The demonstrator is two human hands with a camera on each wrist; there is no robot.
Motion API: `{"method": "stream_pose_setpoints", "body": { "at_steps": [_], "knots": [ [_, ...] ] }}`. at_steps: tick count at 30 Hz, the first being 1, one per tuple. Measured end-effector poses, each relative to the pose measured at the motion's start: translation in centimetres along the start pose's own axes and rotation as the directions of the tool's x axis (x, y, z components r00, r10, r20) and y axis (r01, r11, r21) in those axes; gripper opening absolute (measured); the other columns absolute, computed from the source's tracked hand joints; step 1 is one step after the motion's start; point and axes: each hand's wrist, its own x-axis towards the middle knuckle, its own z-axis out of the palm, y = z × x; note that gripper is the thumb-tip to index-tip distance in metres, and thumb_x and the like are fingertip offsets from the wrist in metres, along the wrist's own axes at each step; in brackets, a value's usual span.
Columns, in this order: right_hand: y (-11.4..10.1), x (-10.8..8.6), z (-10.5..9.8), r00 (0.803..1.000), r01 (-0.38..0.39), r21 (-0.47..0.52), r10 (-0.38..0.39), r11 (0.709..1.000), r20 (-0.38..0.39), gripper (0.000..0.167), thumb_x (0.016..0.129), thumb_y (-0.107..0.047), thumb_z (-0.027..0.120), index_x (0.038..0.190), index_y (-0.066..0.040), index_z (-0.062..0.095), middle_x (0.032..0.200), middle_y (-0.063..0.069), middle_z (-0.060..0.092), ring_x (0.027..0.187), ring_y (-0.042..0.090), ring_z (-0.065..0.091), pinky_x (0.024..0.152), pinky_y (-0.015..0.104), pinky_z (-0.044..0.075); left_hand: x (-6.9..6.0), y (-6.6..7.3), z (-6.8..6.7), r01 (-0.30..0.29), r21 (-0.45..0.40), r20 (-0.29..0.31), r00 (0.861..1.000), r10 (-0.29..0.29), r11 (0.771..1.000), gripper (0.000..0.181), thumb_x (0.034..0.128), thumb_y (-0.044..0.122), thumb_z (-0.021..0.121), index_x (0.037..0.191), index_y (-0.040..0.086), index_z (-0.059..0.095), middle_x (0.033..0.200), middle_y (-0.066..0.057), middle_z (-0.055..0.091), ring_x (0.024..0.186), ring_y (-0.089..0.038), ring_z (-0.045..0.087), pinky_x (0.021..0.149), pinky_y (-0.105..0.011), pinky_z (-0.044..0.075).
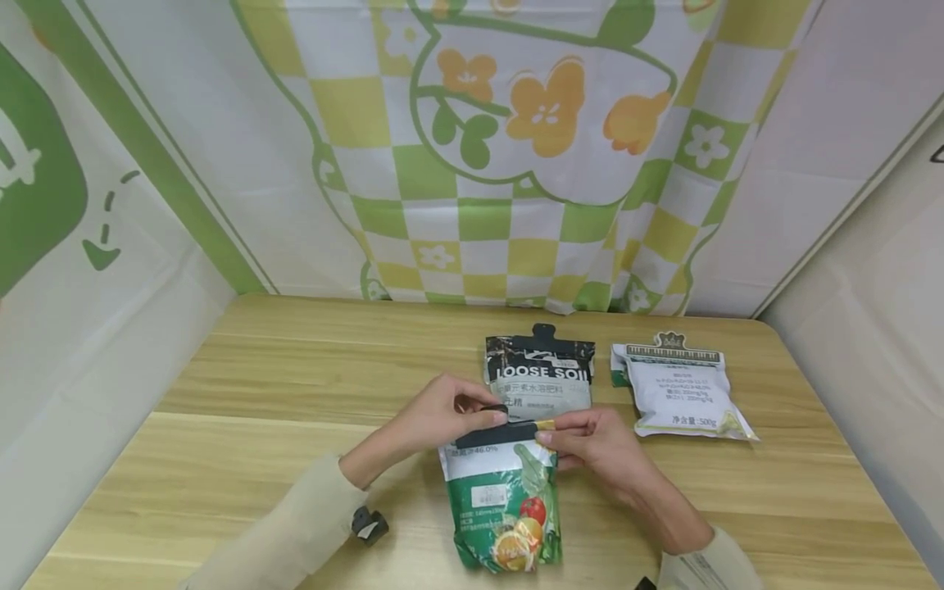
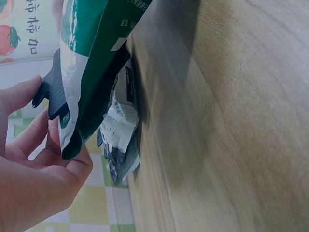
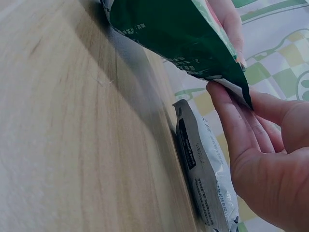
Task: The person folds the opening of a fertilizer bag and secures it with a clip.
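A green and white fertilizer bag (image 1: 487, 492) printed with fruit and vegetables is held up near the front of the table. Along its top edge sits a black bag clip (image 1: 496, 435). My left hand (image 1: 442, 415) pinches this clip, thumb on its handle (image 2: 48, 87) and fingers behind the bag. With thumb and fingers, my right hand (image 1: 601, 451) pinches the bag's top right corner. From the right wrist view, the bag's green back (image 3: 169, 36) hangs above the wood, its edge between thumb and fingers.
Behind the green bag lies a black and grey "LOOSE SOIL" bag (image 1: 542, 381) with a black clip on top. A white 500g bag (image 1: 682, 397) with a piano-keyboard clip (image 1: 673, 353) lies to the right. The wooden table (image 1: 295, 369) meets a patterned curtain (image 1: 487, 221) at the back.
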Motion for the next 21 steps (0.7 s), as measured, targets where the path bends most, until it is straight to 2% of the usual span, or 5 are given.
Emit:
{"method": "stream_pose_setpoints", "body": {
  "at_steps": [7,14,16,19,21],
  "knots": [
    [-0.3,-0.2,0.1,1.0,0.012,-0.004,-0.012,1.0,-0.022,0.035,0.092,-0.007,0.078,0.115,0.017,0.068,0.093,0.007,0.083,0.079,0.012,0.079,0.077,0.033,0.066,-1.6,-1.4,-0.4,0.034,-0.036,0.018,0.999,-0.033,0.999,0.039,0.0983,0.032,0.075,0.129,0.008,0.074,0.119,-0.008,0.077,0.102,-0.015,0.07,0.093,-0.033,0.06],
    [-0.2,-0.2,0.0,1.0,0.015,-0.017,-0.015,1.0,-0.027,0.035,0.092,-0.006,0.078,0.115,0.019,0.067,0.089,0.001,0.082,0.079,0.011,0.078,0.077,0.032,0.066,-4.3,-3.0,-0.3,0.15,-0.145,0.046,0.988,-0.145,0.978,0.059,0.0972,0.035,0.076,0.143,0.0,0.06,0.145,-0.02,0.064,0.13,-0.038,0.065,0.113,-0.053,0.052],
    [-0.2,-0.2,0.0,1.0,0.016,-0.02,-0.016,1.0,-0.027,0.035,0.093,-0.006,0.077,0.115,0.019,0.067,0.089,0.001,0.082,0.079,0.011,0.078,0.077,0.033,0.066,-5.1,-3.2,0.0,0.188,-0.175,0.039,0.982,-0.184,0.966,0.062,0.0963,0.036,0.077,0.144,0.001,0.059,0.142,-0.02,0.065,0.129,-0.039,0.066,0.111,-0.054,0.053],
    [-0.2,-0.2,0.0,1.0,0.016,-0.016,-0.016,1.0,-0.026,0.035,0.093,-0.007,0.077,0.115,0.018,0.067,0.091,0.003,0.082,0.08,0.012,0.078,0.078,0.033,0.066,-6.2,-3.3,0.6,0.235,-0.219,0.012,0.971,-0.238,0.947,0.062,0.0947,0.039,0.078,0.14,0.0,0.061,0.127,-0.014,0.073,0.118,-0.029,0.071,0.102,-0.047,0.059],
    [-0.2,-0.2,0.0,1.0,0.02,-0.015,-0.021,1.0,-0.022,0.036,0.093,-0.007,0.077,0.116,0.019,0.067,0.092,0.004,0.082,0.08,0.012,0.078,0.078,0.033,0.066,-7.0,-3.2,1.1,0.266,-0.288,0.024,0.962,-0.271,0.92,0.061,0.0945,0.038,0.079,0.137,-0.003,0.062,0.115,-0.011,0.076,0.106,-0.023,0.074,0.094,-0.042,0.062]
  ]
}}
